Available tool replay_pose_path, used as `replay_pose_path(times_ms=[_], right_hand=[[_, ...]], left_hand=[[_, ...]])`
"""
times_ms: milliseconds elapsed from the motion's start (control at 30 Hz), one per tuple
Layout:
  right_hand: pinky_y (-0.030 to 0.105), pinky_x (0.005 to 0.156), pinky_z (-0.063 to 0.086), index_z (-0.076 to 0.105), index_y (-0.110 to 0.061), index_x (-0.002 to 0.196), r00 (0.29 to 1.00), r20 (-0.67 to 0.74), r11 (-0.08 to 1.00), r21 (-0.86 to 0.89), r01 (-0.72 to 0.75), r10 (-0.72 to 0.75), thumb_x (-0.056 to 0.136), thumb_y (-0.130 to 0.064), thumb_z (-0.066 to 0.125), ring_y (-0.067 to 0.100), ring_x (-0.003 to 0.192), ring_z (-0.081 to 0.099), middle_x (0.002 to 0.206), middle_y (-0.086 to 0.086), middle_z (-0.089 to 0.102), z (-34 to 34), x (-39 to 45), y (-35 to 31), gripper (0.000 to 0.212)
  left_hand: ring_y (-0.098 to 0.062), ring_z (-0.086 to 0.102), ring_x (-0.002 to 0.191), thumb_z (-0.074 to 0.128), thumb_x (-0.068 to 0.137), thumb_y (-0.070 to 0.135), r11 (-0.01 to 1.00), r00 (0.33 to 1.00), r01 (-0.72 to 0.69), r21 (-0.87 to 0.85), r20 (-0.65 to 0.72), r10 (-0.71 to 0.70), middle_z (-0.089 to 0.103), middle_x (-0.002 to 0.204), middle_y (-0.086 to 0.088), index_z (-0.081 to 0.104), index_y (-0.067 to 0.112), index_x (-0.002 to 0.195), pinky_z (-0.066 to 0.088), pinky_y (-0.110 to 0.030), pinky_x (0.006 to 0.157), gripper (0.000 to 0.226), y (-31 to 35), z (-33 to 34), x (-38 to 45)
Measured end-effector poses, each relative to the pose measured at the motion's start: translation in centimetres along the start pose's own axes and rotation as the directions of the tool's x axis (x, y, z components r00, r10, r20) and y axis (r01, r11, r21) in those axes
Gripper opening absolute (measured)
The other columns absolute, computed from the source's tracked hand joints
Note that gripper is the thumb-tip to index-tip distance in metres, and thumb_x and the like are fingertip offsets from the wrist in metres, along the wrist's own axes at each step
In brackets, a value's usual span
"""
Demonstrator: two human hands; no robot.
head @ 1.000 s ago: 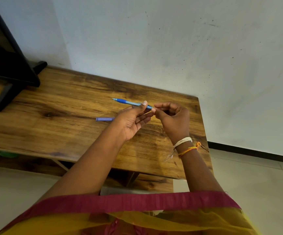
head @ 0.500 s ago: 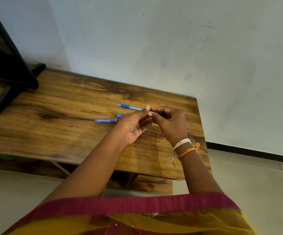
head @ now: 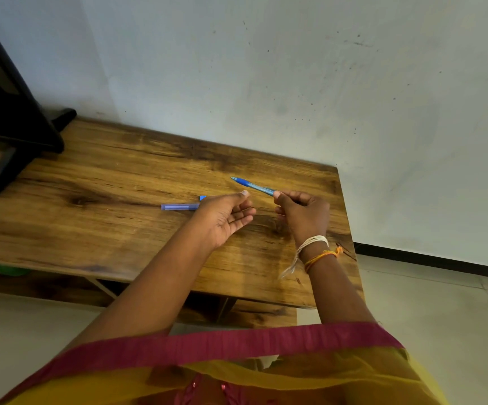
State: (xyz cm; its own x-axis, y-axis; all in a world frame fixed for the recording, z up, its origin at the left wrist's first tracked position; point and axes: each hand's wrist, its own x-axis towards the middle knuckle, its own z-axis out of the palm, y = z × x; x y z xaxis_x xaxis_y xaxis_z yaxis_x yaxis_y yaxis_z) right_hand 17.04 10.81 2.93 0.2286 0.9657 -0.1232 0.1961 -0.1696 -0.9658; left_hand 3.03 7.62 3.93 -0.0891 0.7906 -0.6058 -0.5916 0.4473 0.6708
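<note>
My right hand [head: 302, 213] grips the back end of a blue pen [head: 251, 185], whose tip points up and to the left above the wooden table [head: 90, 229]. A little to the left of it, my left hand [head: 226, 216] hovers palm up with relaxed fingers and holds nothing. A translucent purple pen cap [head: 180, 206] lies flat on the table just left of my left hand. A small blue piece [head: 202, 197] sits on the wood by the cap's right end, partly hidden behind my left hand.
A black stand [head: 17, 133] with a slanted leg occupies the table's far left. A pale wall [head: 295, 83] runs behind the table. The table's right edge is close to my right wrist, with tiled floor [head: 441, 317] beyond. Something green [head: 6, 270] shows under the table at left.
My hands have come apart: the left hand let go of the pen and opened, while the right hand keeps the pen. The small blue piece appeared on the table half a second ago.
</note>
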Motion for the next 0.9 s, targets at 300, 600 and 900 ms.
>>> replay_pose_path(times_ms=[300, 600, 900], right_hand=[[0.025, 0.056, 0.056, 0.067, -0.008, 0.082, 0.941, 0.264, 0.822, 0.473, -0.317, 0.211, 0.081, -0.013, 0.075, 0.009, 0.058, 0.06, 0.067, 0.001, 0.064, -0.6, 0.2, -0.8, 0.009], [0.031, 0.089, 0.056, 0.065, -0.009, 0.105, 0.869, 0.49, 0.622, 0.659, -0.423, 0.072, 0.096, -0.018, 0.054, 0.018, 0.089, 0.07, 0.098, 0.007, 0.072, -1.0, 0.6, -0.8, 0.017], [0.042, 0.095, 0.049, 0.062, -0.012, 0.098, 0.861, 0.501, 0.351, 0.793, -0.497, 0.089, 0.1, -0.023, 0.042, 0.024, 0.089, 0.064, 0.084, 0.009, 0.062, -1.2, 0.9, -1.1, 0.022]], left_hand=[[-0.018, 0.067, 0.069, 0.065, 0.088, 0.017, 0.977, 1.0, -0.007, -0.214, -0.004, 0.006, 0.068, 0.069, -0.008, 0.062, 0.007, 0.084, 0.058, -0.027, 0.066, 0.011, 0.3, -0.2, 0.0], [-0.012, 0.072, 0.063, 0.062, 0.09, 0.01, 0.979, 0.988, -0.071, -0.191, 0.12, 0.095, 0.074, 0.068, -0.002, 0.064, 0.008, 0.09, 0.059, -0.021, 0.06, 0.003, -0.4, 0.3, -0.1], [-0.016, 0.073, 0.066, 0.064, 0.087, 0.006, 0.998, 0.976, -0.065, 0.008, 0.211, 0.062, 0.076, 0.074, -0.006, 0.067, 0.01, 0.092, 0.06, -0.025, 0.064, 0.007, -1.0, 0.4, -0.5]])
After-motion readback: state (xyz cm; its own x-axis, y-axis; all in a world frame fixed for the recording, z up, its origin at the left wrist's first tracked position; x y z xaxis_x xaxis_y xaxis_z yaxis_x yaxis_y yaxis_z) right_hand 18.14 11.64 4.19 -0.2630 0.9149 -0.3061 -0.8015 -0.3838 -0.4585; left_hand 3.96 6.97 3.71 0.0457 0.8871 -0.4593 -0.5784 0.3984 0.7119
